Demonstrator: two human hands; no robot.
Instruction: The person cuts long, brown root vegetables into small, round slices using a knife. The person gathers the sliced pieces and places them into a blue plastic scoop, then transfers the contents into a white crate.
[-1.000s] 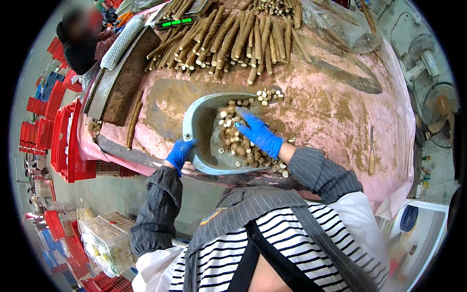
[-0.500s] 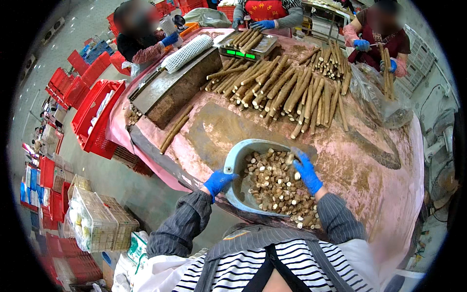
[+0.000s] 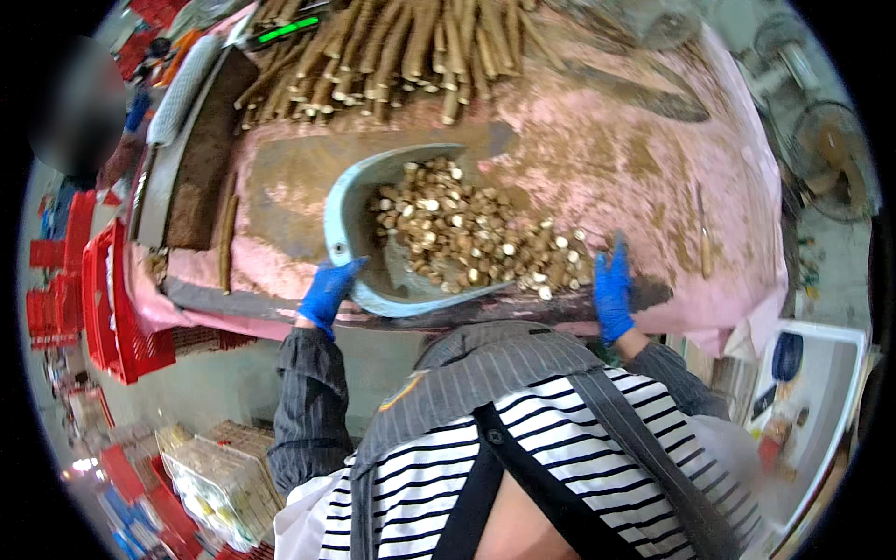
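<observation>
A light blue plastic scoop-shaped basin (image 3: 338, 210) lies at the table's near edge, its open side facing right. Cut root ends (image 3: 467, 219), brown with white faces, fill it and spill onto the table past its mouth. My left hand (image 3: 329, 294), in a blue glove, grips the basin's near-left rim. At the right edge of the spilled pieces is my right hand (image 3: 612, 291), also blue-gloved; its fingers are stretched out and hold nothing I can see.
Long brown roots (image 3: 401, 56) lie piled across the far side. A metal trough (image 3: 191, 159) stands at left, a single root (image 3: 228, 233) beside it. A slim tool (image 3: 705, 233) lies at right. Red crates (image 3: 117, 308) and a white bin (image 3: 812, 411) flank the table.
My view has tilted down and turned right. My right hand has moved from over the pieces in the basin to the right end of the spilled pieces. The left still holds the rim.
</observation>
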